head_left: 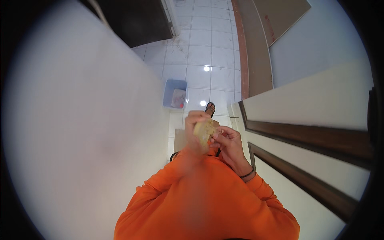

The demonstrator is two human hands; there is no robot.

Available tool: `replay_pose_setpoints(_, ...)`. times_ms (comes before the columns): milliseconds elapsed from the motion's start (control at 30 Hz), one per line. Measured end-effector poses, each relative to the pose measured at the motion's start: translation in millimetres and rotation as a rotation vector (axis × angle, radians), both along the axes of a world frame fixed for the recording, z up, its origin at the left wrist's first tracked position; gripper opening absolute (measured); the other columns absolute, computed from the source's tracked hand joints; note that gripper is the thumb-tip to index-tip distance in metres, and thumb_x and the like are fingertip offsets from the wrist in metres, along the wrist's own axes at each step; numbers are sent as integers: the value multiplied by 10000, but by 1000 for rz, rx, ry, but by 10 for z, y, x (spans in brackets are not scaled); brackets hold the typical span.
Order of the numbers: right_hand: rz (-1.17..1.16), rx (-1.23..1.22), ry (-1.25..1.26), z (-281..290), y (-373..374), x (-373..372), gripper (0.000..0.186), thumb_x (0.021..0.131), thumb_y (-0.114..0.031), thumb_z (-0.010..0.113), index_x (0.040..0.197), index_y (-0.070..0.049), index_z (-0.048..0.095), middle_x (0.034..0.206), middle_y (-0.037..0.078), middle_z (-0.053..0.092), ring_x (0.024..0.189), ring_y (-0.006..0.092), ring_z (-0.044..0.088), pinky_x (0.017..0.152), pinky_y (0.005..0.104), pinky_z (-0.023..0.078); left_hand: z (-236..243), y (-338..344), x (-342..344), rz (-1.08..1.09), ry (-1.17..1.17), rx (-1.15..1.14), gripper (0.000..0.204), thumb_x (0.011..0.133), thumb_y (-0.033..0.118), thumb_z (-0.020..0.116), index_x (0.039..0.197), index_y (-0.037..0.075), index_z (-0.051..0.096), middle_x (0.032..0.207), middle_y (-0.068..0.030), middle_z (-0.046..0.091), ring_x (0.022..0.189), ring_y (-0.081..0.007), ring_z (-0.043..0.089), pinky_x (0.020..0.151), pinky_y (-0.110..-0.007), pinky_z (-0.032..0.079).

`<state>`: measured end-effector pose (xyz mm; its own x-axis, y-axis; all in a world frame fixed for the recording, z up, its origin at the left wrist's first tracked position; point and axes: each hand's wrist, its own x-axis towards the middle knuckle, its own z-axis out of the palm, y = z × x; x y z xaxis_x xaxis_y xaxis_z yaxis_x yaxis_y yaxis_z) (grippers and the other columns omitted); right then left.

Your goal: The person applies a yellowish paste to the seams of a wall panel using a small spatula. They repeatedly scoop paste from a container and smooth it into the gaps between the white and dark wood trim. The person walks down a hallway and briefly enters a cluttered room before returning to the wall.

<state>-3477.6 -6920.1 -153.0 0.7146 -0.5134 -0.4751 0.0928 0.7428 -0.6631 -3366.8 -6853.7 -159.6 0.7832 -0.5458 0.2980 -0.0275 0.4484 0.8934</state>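
Observation:
In front of my orange-clad body, my left hand (pixel 192 130) grips a pale yellow rounded object (pixel 202 134), possibly a roll of tape; its exact kind is unclear. My right hand (pixel 226 142), with a dark band at the wrist, has thumb and fingers closed on the ragged right side of the same object. The lower part of my left hand and forearm is hazy in the picture.
A blue bin (pixel 172 84) with things inside stands on the white tiled floor (pixel 198 54). A pale wall (pixel 80 132) is at left, a dark doorway (pixel 136 20) upper left. A dark-trimmed cream door (pixel 304 104) and brown boards (pixel 260 48) are at right.

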Motion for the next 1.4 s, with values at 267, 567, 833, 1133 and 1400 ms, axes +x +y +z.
replay_pose_setpoints(267,-64,-342,18,433,-1453,1087,199,925,-22,697,1105,62,682,920,100,703,812,147,699,729,303,637,383,-1639,1005,100,296,-120,559,963,508,236,1127,42,499,1094,-146,530,932,-262,560,852,-481,536)
replay_pose_setpoints(567,-151,-966,139,632,-2588,1807,241,810,128,671,1015,15,731,939,84,686,822,157,684,717,258,597,495,-2817,1695,83,538,-49,592,953,525,258,1109,27,538,1044,-132,569,880,-305,607,750,-484,582)
replay_pose_setpoints(833,-177,-1702,251,569,-3947,2693,384,665,143,695,986,-56,761,951,82,680,769,210,690,635,295,559,445,-4121,2788,-147,994,-11,550,950,513,374,1121,37,589,1022,-131,631,837,-285,601,710,-424,510)
replay_pose_setpoints(1133,133,-1643,194,953,-5386,4239,336,681,106,695,981,-40,732,962,68,666,766,242,661,612,329,538,471,-5309,4473,-422,1182,57,554,982,512,384,1109,23,613,1003,-154,673,857,-267,616,778,-384,501)
replay_pose_setpoints(1400,16,-1210,314,1120,-6307,5194,196,854,50,664,1035,0,719,910,80,673,681,124,668,581,243,537,531,-6158,5482,-307,879,-10,564,1013,473,333,1184,7,599,1068,-173,673,1001,-264,625,893,-386,503)
